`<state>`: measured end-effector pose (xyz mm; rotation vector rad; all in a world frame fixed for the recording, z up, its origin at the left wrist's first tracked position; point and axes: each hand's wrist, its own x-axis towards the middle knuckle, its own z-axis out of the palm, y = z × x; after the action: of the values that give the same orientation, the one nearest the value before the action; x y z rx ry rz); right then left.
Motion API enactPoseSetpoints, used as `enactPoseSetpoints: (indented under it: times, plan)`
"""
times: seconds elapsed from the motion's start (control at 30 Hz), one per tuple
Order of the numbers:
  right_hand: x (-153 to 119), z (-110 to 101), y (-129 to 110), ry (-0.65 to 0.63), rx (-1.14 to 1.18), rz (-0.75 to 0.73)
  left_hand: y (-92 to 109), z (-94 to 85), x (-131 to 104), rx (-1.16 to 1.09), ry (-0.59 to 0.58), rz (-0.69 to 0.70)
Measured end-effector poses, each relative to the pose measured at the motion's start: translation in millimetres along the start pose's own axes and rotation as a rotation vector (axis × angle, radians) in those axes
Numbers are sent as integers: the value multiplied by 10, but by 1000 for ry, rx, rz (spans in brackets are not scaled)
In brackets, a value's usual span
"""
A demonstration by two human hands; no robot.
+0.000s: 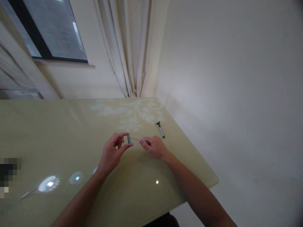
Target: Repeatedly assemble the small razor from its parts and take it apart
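Between the thumb and index finger of my left hand (115, 149) is a small razor head (128, 139), dark-edged with a green face. My right hand (153, 146) has its fingers wrapped round a thin, pale stick-like handle (135, 138), whose far end reaches the back of the razor head. Whether the two parts are joined or only touch is too small to tell. Beyond my right hand lies a second razor (161, 130) on the table, with a black head and a grey handle with a dark end.
The glossy pale green table (59, 135) has a white floral pattern near its back corner and bright light reflections. A plain wall (224, 94) runs along its right side. Curtains (132, 47) and a window (56, 28) are behind. Something dark and pixelated (8, 173) is at the left edge.
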<state>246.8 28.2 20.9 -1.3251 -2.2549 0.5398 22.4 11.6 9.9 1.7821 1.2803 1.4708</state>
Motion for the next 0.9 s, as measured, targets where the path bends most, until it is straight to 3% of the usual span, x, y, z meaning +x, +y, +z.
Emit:
enactPoseSetpoints:
  times: [0.17, 0.33, 0.47, 0.9]
  plan:
    - [-4, 6, 22, -26, -34, -72, -1, 0, -4, -3, -3, 0]
    - [3, -10, 66, 12, -35, -3, 0, 3, -4, -17, 5, -1]
    - [0, -17, 59, -47, 8, -65, 14, 6, 5, -10, 6, -2]
    - [5, -23, 27, 22, -25, 0, 34, 2, 7, 8, -8, 13]
